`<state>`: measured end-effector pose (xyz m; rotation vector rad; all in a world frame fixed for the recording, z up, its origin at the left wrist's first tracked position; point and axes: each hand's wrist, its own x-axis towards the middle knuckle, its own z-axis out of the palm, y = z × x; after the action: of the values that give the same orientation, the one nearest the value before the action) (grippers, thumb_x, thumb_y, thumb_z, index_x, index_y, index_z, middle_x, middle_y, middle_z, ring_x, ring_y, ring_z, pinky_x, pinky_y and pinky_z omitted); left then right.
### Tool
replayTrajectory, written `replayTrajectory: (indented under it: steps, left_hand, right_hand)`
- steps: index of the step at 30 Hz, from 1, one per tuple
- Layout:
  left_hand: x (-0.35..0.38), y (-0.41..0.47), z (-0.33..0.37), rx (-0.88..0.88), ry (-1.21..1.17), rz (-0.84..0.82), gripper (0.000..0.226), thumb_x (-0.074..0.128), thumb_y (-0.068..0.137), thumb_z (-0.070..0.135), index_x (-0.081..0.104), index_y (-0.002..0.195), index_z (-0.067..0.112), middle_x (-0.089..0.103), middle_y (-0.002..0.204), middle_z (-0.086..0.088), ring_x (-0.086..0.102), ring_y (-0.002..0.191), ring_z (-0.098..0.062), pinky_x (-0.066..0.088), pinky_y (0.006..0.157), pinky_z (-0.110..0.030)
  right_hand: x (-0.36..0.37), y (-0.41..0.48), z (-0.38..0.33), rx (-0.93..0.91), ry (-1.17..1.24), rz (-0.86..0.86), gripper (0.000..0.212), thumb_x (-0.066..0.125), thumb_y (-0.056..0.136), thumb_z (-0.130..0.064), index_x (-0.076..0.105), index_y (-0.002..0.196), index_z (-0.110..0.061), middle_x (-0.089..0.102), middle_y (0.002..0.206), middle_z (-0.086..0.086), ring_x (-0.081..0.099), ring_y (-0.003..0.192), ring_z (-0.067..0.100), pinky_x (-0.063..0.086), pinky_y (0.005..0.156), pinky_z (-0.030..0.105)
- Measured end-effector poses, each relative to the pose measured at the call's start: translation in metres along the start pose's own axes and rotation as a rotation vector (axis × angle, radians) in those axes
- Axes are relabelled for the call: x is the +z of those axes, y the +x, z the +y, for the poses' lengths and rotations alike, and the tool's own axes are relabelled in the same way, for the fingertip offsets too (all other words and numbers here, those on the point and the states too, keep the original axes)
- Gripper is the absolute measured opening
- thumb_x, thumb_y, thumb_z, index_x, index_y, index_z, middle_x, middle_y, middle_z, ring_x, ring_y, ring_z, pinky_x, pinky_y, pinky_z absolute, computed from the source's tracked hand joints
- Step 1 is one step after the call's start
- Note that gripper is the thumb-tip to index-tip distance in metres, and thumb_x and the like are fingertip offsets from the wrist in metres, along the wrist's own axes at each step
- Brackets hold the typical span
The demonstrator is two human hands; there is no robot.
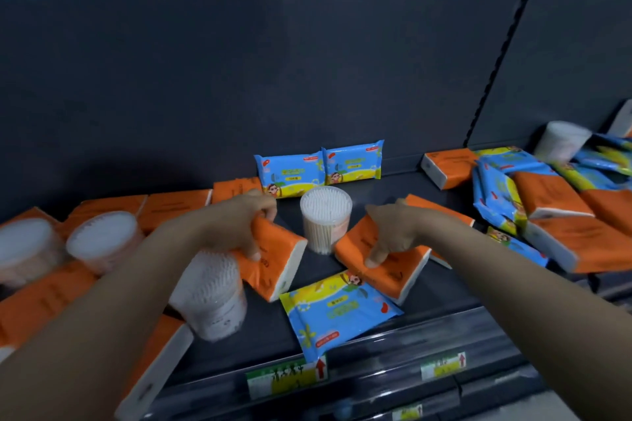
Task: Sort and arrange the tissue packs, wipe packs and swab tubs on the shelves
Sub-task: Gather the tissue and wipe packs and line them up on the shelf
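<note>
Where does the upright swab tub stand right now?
In the head view, the swab tub stands mid-shelf between the left hand and right hand, in front of two blue wipe packs.

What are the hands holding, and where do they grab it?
The left hand grips the left orange tissue pack by its upper edge; the right hand grips the right orange tissue pack likewise.

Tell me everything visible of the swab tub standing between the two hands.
The swab tub is a clear plastic cylinder packed with swabs: white tips at the top, pale sticks through the wall. It stands upright on the dark shelf, in front of two blue wipe packs. The left hand grips the left tissue pack beside it, the right hand the right tissue pack; neither hand touches the tub.
</note>
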<state>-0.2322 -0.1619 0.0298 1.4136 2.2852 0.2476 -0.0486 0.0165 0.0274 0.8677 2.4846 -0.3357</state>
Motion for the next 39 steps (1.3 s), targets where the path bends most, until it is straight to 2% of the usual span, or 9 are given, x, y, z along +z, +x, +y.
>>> replayTrajectory:
  steps: [4, 9, 11, 14, 21, 26, 33, 36, 39]
  left_hand:
    - [-0.014, -0.017, 0.006, 0.051, -0.147, 0.171, 0.043, 0.076, 0.057, -0.005, 0.045, 0.069, 0.022, 0.049, 0.064, 0.010, 0.043, 0.055, 0.001, 0.039, 0.052, -0.019]
    - [-0.028, -0.042, 0.026, 0.071, -0.377, 0.277, 0.040, 0.081, 0.062, 0.013, 0.052, 0.087, 0.023, 0.057, 0.078, 0.006, 0.050, 0.062, -0.005, 0.046, 0.057, -0.027]
    - [-0.032, -0.045, 0.038, 0.081, -0.412, 0.316, 0.039, 0.078, 0.059, 0.031, 0.056, 0.091, 0.030, 0.062, 0.088, 0.008, 0.056, 0.068, -0.004, 0.047, 0.062, -0.024]
    - [-0.034, -0.040, 0.060, 0.108, -0.434, 0.356, 0.032, 0.077, 0.071, 0.029, 0.060, 0.098, 0.031, 0.066, 0.094, 0.008, 0.064, 0.080, -0.004, 0.049, 0.072, -0.023]
    - [-0.021, 0.000, 0.129, 0.272, -0.614, 0.340, 0.011, 0.061, 0.086, 0.024, 0.062, 0.097, 0.025, 0.065, 0.080, 0.009, 0.060, 0.068, 0.003, 0.045, 0.067, -0.019]
    - [-0.002, 0.037, 0.195, 0.378, -0.707, 0.202, 0.013, 0.062, 0.085, 0.025, 0.064, 0.098, 0.025, 0.067, 0.075, 0.010, 0.062, 0.070, -0.004, 0.048, 0.073, -0.028]
    - [0.033, 0.089, 0.326, 0.493, -0.686, 0.137, 0.020, 0.063, 0.079, 0.027, 0.064, 0.099, 0.024, 0.068, 0.082, 0.003, 0.062, 0.074, -0.011, 0.049, 0.074, -0.030]
    - [0.052, 0.112, 0.391, 0.532, -0.700, 0.147, 0.011, 0.064, 0.085, 0.017, 0.064, 0.094, 0.025, 0.066, 0.070, 0.012, 0.059, 0.063, -0.001, 0.048, 0.060, -0.015]
    - [0.069, 0.132, 0.454, 0.553, -0.701, 0.151, 0.019, 0.065, 0.078, 0.027, 0.064, 0.096, 0.026, 0.067, 0.075, 0.012, 0.061, 0.068, -0.004, 0.050, 0.068, -0.024]
  right_hand:
    - [-0.003, 0.000, 0.000, -0.016, 0.057, 0.051, 0.095, 0.078, 0.070, -0.044, 0.028, 0.142, -0.009, 0.039, 0.144, 0.011, 0.027, 0.135, 0.034, 0.035, 0.106, 0.041]
    - [-0.013, -0.005, 0.006, -0.007, 0.253, 0.189, 0.052, 0.080, 0.070, -0.027, 0.064, 0.112, -0.002, 0.065, 0.113, 0.011, 0.062, 0.100, 0.026, 0.051, 0.082, 0.031]
    - [-0.017, -0.010, 0.013, -0.007, 0.373, 0.183, 0.047, 0.079, 0.069, -0.025, 0.063, 0.108, -0.003, 0.065, 0.106, 0.008, 0.062, 0.093, 0.025, 0.052, 0.076, 0.032]
    - [-0.025, -0.023, 0.030, -0.017, 0.492, 0.194, 0.041, 0.074, 0.073, -0.028, 0.055, 0.105, -0.012, 0.062, 0.101, 0.007, 0.061, 0.088, 0.024, 0.047, 0.069, 0.029]
    - [-0.032, -0.056, 0.112, -0.027, 0.976, 0.366, 0.047, 0.073, 0.079, -0.029, 0.050, 0.117, -0.015, 0.065, 0.110, 0.007, 0.064, 0.099, 0.024, 0.051, 0.093, 0.044]
    - [-0.015, -0.088, 0.193, -0.012, 1.561, 0.480, 0.032, 0.064, 0.087, -0.014, 0.052, 0.117, -0.014, 0.070, 0.095, 0.010, 0.069, 0.077, 0.021, 0.059, 0.071, 0.039]
    - [0.000, -0.132, 0.320, 0.011, 1.705, 0.591, 0.012, 0.058, 0.087, -0.004, 0.062, 0.094, -0.014, 0.072, 0.073, 0.005, 0.069, 0.060, 0.017, 0.059, 0.060, 0.037]
    - [0.003, -0.148, 0.379, -0.010, 1.712, 0.611, 0.018, 0.056, 0.085, 0.000, 0.063, 0.091, -0.015, 0.071, 0.077, 0.007, 0.068, 0.064, 0.020, 0.058, 0.064, 0.040]
    - [0.005, -0.164, 0.439, 0.013, 1.715, 0.671, 0.020, 0.058, 0.083, 0.000, 0.065, 0.097, -0.014, 0.072, 0.086, 0.010, 0.069, 0.070, 0.022, 0.059, 0.070, 0.042]
